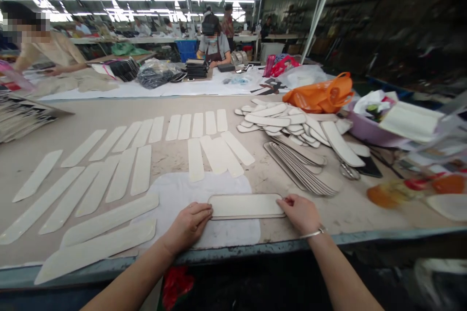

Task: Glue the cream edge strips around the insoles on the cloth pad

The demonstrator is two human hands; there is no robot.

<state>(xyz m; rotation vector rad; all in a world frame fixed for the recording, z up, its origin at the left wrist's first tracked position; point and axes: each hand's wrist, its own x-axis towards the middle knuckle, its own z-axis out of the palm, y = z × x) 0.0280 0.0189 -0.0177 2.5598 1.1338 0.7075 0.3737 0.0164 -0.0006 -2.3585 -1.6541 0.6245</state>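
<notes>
Between my two hands lies a long cream panel [246,206] with rounded corners and a dark edge, flat over a white sheet [233,233]. My left hand [192,226] grips its left end, fingers together. At the right end, my right hand [301,213] pinches the corner between thumb and fingers; a bracelet circles that wrist. Several loose cream strips [140,170] are spread to the left and beyond the sheet. Just past my right hand sits a fanned stack of dark-edged panels [304,167], with a heap of similar edged pieces [280,119] behind it.
An orange bag [319,95] and a purple basin [375,129] stand at the back right. A bottle with amber contents [386,193] is near the right edge. Scissors [348,171] lie by the heap. Co-workers [215,46] sit across the table, whose front edge [277,248] runs below my hands.
</notes>
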